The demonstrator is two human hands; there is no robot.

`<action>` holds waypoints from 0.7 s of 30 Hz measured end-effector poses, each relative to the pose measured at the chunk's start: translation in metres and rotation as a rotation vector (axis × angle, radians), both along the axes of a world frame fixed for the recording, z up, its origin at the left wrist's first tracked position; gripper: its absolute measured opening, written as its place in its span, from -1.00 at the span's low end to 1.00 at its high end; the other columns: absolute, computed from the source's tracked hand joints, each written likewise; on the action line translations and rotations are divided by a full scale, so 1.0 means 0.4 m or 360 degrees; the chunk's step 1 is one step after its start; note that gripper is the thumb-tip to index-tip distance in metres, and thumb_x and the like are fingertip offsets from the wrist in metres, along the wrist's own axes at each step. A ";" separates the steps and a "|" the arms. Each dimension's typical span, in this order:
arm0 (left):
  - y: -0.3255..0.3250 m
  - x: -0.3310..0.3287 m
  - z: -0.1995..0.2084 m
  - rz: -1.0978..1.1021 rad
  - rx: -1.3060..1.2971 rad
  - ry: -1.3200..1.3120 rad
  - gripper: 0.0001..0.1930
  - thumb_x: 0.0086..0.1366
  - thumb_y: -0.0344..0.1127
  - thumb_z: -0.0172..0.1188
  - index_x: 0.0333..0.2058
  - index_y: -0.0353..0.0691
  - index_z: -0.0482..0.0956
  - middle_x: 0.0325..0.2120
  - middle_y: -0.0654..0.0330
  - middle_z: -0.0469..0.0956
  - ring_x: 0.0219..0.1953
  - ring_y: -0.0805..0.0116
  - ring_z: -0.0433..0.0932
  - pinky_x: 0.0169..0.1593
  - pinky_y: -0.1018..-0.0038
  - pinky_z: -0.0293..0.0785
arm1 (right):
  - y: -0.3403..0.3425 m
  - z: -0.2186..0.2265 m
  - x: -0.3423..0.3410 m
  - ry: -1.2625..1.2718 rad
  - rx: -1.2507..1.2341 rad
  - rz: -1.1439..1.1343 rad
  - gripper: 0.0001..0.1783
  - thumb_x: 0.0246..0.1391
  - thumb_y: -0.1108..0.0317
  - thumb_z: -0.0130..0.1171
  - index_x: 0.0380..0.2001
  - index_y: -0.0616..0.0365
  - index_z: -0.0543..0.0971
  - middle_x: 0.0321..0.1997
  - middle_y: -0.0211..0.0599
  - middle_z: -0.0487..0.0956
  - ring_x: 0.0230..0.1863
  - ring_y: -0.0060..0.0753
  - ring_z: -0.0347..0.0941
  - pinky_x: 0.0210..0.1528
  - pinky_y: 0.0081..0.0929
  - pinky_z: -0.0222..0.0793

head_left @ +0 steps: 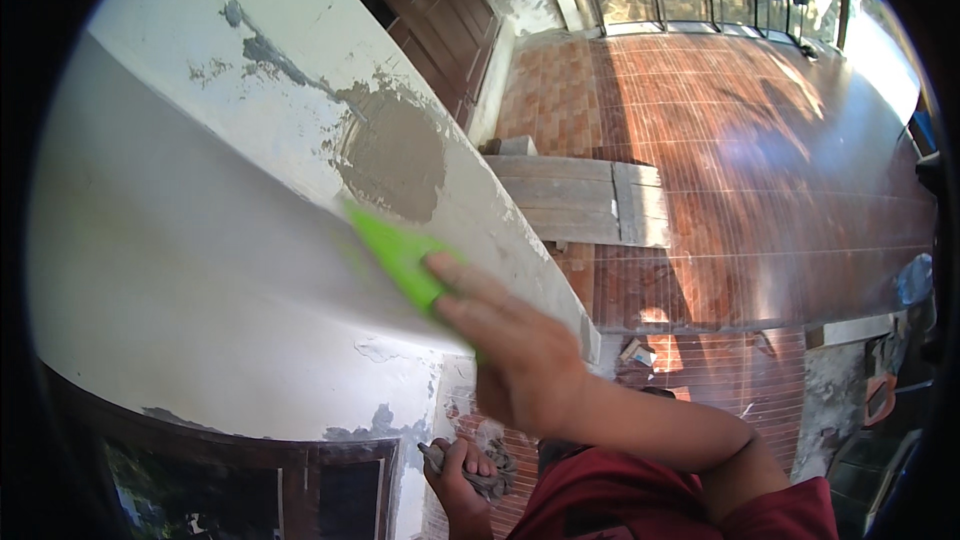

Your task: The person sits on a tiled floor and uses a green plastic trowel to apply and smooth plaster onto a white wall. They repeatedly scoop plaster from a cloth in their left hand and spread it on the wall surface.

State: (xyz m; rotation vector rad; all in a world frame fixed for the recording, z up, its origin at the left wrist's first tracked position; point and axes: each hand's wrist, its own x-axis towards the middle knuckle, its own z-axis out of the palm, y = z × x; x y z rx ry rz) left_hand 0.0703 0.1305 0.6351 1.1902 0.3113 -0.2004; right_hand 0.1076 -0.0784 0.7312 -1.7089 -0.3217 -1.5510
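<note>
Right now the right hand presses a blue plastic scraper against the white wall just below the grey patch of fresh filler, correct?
Not quite: the scraper is bright green, not blue, as the head view shows. The right hand does press it against the white wall just below the grey patch.

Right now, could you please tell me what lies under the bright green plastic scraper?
The bright green plastic scraper, held by the right hand, lies on the white plastered wall, just below a grey patch of wet mortar. The surface directly beneath the blade is hidden.
</note>
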 end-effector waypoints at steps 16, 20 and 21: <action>-0.004 -0.018 -0.013 -0.0066 0.0011 0.0144 -0.78 0.24 -0.52 0.09 -0.48 -0.06 0.26 -0.70 0.32 0.21 -0.69 0.44 0.27 -0.63 0.43 0.29 | 0.028 -0.034 -0.012 0.0089 0.0001 0.0402 -0.43 -0.03 0.73 0.07 0.13 0.27 0.42 0.23 0.35 0.37 0.27 0.23 0.34 0.27 -0.08 0.32; 0.014 -0.011 -0.009 -0.0364 -0.0091 0.0395 -0.80 0.28 -0.43 0.11 -0.47 -0.05 0.30 -0.70 0.35 0.21 -0.67 0.48 0.25 -0.60 0.49 0.25 | -0.027 -0.085 -0.116 0.0472 0.0542 0.0306 -0.49 0.13 0.62 0.09 0.17 0.33 0.34 0.16 0.12 0.47 0.16 -0.10 0.47 0.17 -0.27 0.40; 0.017 -0.015 -0.010 -0.0487 -0.0211 0.0420 -0.81 0.29 -0.41 0.12 -0.47 -0.05 0.30 -0.70 0.36 0.20 -0.67 0.49 0.24 -0.59 0.50 0.23 | -0.035 -0.102 -0.119 0.0281 0.0635 -0.0025 -0.50 0.18 0.57 0.08 0.19 0.34 0.31 0.14 0.02 0.49 0.11 -0.25 0.50 0.14 -0.36 0.41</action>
